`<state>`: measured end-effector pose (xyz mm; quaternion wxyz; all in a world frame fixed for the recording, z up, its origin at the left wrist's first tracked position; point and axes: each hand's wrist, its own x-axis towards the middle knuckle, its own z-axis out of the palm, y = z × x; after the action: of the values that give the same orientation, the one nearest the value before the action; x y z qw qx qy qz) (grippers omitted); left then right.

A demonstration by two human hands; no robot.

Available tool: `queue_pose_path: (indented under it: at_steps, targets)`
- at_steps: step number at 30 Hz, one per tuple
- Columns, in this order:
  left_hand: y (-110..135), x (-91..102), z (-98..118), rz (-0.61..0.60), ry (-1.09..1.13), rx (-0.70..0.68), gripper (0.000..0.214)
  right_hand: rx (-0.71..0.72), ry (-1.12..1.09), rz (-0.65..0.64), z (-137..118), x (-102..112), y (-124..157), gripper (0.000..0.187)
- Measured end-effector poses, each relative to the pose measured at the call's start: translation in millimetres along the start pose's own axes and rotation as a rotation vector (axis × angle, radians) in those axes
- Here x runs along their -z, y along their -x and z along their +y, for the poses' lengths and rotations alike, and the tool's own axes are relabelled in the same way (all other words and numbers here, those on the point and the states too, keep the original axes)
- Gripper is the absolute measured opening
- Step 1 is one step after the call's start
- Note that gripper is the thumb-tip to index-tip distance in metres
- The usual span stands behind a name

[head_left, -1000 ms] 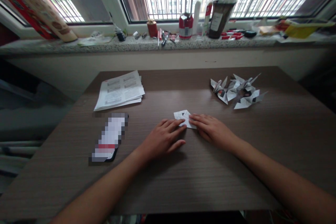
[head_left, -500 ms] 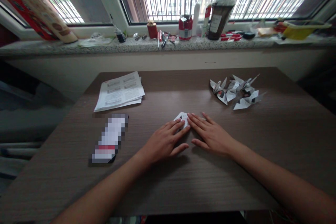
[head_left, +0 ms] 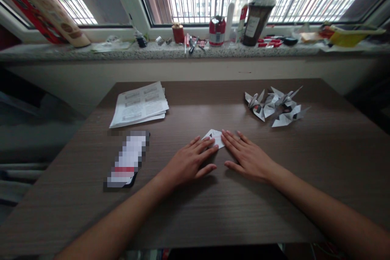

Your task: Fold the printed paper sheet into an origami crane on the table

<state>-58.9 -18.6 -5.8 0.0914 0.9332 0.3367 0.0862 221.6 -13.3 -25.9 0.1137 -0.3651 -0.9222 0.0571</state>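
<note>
A small folded white paper (head_left: 215, 136) lies on the brown wooden table (head_left: 274, 195), mostly covered by my fingers. My left hand (head_left: 189, 162) lies flat with its fingers stretched out, fingertips pressing the paper's left side. My right hand (head_left: 245, 155) also lies flat, fingers spread, its fingertips on the paper's right side. Neither hand grips anything.
Several folded paper cranes (head_left: 276, 106) lie at the back right. A stack of printed sheets (head_left: 139, 105) sits at the back left, with a phone (head_left: 126, 159) in front of it. The windowsill (head_left: 91, 53) holds a red can (head_left: 216, 31), bottles, a dark cup (head_left: 254, 20) and small clutter.
My right hand has opened out flat and slid slightly back over the paper, which now shows less of itself. My left hand has barely moved.
</note>
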Motion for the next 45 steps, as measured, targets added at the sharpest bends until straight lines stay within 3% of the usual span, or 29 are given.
queue_pose_path:
  at_steps: [15,24,27,35,45]
  targets:
    - [2,-1.0,-1,-0.016,0.007,0.007,0.059,-0.127,0.051,0.003,25,5,31,0.085]
    - [-2,-1.3,-1,0.003,-0.019,-0.021,0.057,-0.153,0.015,0.023,30,6,34,0.080]
    - [-2,-2.0,-1,0.003,-0.026,-0.023,0.056,-0.144,0.025,0.042,25,9,31,0.082]
    - [0,-1.6,-4,0.002,-0.036,-0.023,0.059,0.050,-0.039,-0.045,-4,5,11,0.088]
    - [1,0.1,-6,-0.024,0.006,-0.028,0.054,0.038,-0.041,-0.056,-5,3,10,0.083]
